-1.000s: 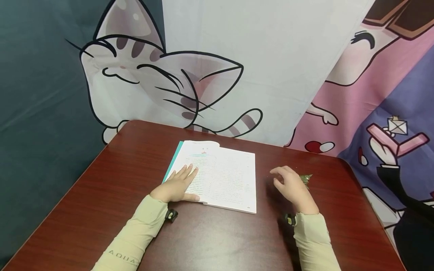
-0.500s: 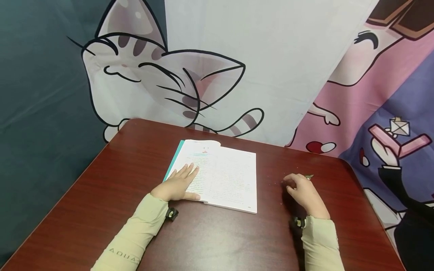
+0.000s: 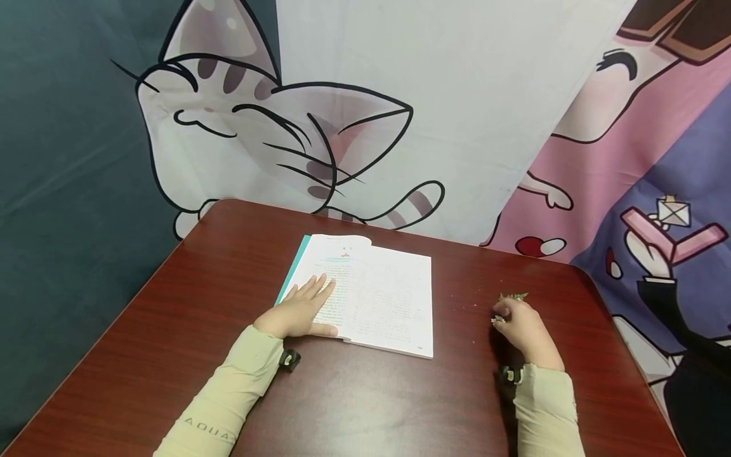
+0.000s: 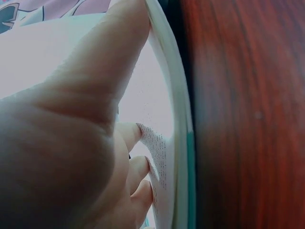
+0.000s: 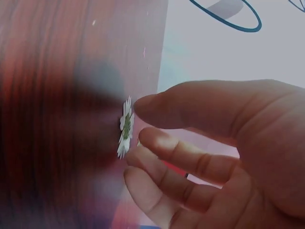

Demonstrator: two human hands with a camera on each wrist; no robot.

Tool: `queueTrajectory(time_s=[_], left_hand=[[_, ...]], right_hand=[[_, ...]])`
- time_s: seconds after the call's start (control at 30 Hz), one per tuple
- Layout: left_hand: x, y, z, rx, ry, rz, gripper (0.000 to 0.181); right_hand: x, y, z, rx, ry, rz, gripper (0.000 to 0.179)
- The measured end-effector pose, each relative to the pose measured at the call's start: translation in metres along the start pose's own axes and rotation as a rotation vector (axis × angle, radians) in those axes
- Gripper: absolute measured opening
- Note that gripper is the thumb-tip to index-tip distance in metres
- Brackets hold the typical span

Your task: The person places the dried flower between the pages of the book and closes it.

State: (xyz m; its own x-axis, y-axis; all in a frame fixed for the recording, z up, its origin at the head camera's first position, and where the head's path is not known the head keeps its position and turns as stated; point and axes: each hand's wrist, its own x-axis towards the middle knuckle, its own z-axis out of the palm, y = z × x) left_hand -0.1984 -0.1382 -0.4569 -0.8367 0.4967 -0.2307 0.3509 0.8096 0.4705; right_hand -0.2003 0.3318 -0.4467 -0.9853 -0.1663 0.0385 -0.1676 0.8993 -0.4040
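Observation:
An open book (image 3: 394, 298) with a teal cover edge lies on the table. My left hand (image 3: 297, 314) rests flat on its left page, fingers spread, the thumb along the lower edge. In the left wrist view, the thumb and fingertips (image 4: 138, 171) touch the printed page. At the right, my right hand (image 3: 525, 327) is low over the table beside a small flat white flower with a green middle (image 5: 126, 126). Thumb and bent fingers are apart, close to the flower; whether they touch it I cannot tell. A green fern-like leaf (image 3: 516, 296) lies just beyond, partly hidden by the hand.
The dark red wooden table (image 3: 365, 406) has rounded far corners. Tiny pale specks lie between the book and the right hand. A cloth backdrop (image 3: 474, 95) with cartoon drawings hangs behind the table's far edge.
My right hand has moved right and lowered toward the table, and the white flower now shows by its fingertips. The left hand and the book have stayed in place.

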Motion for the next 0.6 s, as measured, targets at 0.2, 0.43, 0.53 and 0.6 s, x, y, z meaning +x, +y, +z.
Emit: queueTrajectory(time_s=[0.2,0.43,0.53,0.6], left_hand=[[0.0014,-0.0006,-0.0001,-0.004,0.004,0.016,0.103],[0.0020,-0.0011,0.0004,-0.003,-0.010,0.010,0.103],[0.0015,-0.0015,0.0004,-0.005,-0.009,0.004,0.104],[0.0005,-0.0017,-0.0001,-0.009,-0.006,0.003,0.104]], right_hand=[[-0.0030,0.0021,-0.0010,0.004,-0.002,0.060,0.020],[-0.0026,-0.0004,-0.0015,0.045,-0.042,0.141,0.021],[-0.0018,-0.0016,-0.0019,0.054,-0.057,0.168,0.019],[-0.0006,-0.0021,-0.0021,0.055,-0.064,0.185,0.018]])
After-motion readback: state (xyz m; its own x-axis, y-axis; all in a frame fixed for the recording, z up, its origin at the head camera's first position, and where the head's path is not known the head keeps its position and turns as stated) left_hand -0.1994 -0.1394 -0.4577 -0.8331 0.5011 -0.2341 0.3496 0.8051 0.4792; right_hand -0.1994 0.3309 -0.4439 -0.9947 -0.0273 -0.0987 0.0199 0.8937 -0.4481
